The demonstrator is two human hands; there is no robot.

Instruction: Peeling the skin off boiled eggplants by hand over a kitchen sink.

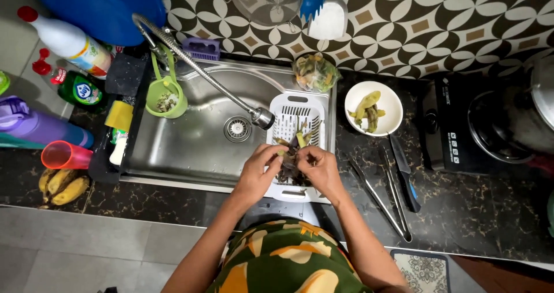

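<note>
Over the white basket (297,115) sitting in the right end of the steel sink (196,137), both hands meet on one dark purplish-green plantain piece (290,161): left hand (258,167) pinches its left end, right hand (319,167) pinches the right side, fingers curled tight on it, thumbs close together. Piece is held just above the peel scraps (297,138) lying in the basket, under the flexible faucet head (264,118); no water visible. Looks like the peeling step, mid-strip: skin part lifted, can't tell how much is still on because the fingers cover it. On the dark counter (479,212) to the right: white bowl (374,108) with a few yellow-green peeled pieces, then a dark-handled knife (404,174) and metal tongs (381,198) lying nearer the edge, both untouched. Bag of mixed scraps (315,72) behind the basket, near the wall. Left of the sink: green strainer cup (165,96) hanging on the rim, yellow sponge (119,115), bottles, orange cup (64,154), and whole bananas (62,186) at the counter edge. Judgement on the next move: needs a steady two-hand pull, one hand anchoring the flesh while the other strips skin downward so scraps fall in the basket, not the drain (237,129); then a reach right across to the bowl.
</note>
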